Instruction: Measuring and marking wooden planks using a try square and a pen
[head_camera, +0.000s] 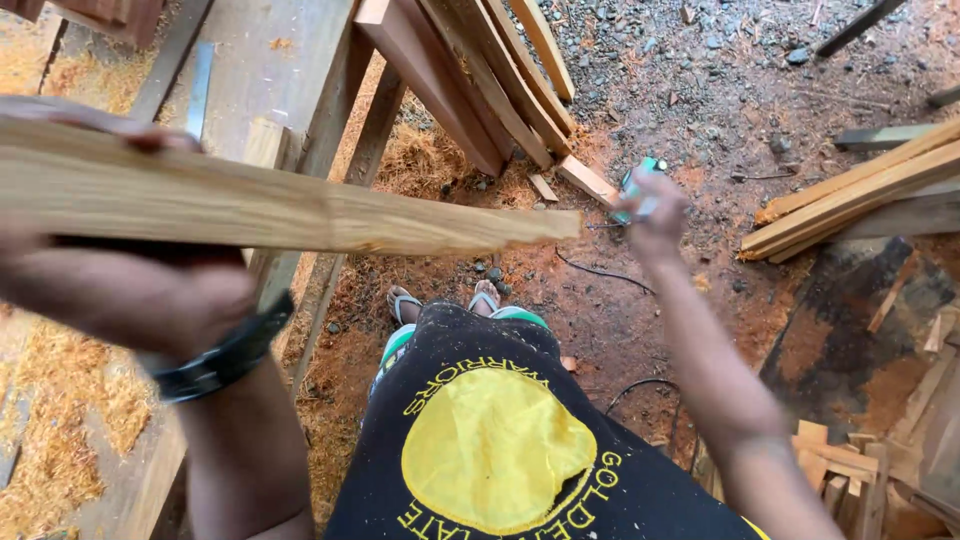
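My left hand (110, 270) grips a long pale wooden plank (300, 205) close to the camera, its far end pointing right. A dark watch strap (225, 355) circles that wrist. My right hand (655, 210) reaches far down toward the ground and closes on a small teal power tool (638, 190), partly hidden by the fingers. A thin black cord (600, 270) runs along the ground from it. Below are my sandalled feet (445, 300) and a black shirt with a yellow circle (495, 450).
A wooden workbench (260, 70) covered in sawdust (60, 420) stands at left. Reddish boards (480, 70) lean against it. A stack of planks (850, 195) lies at right, offcuts (850, 470) at lower right, gravel (720, 60) beyond.
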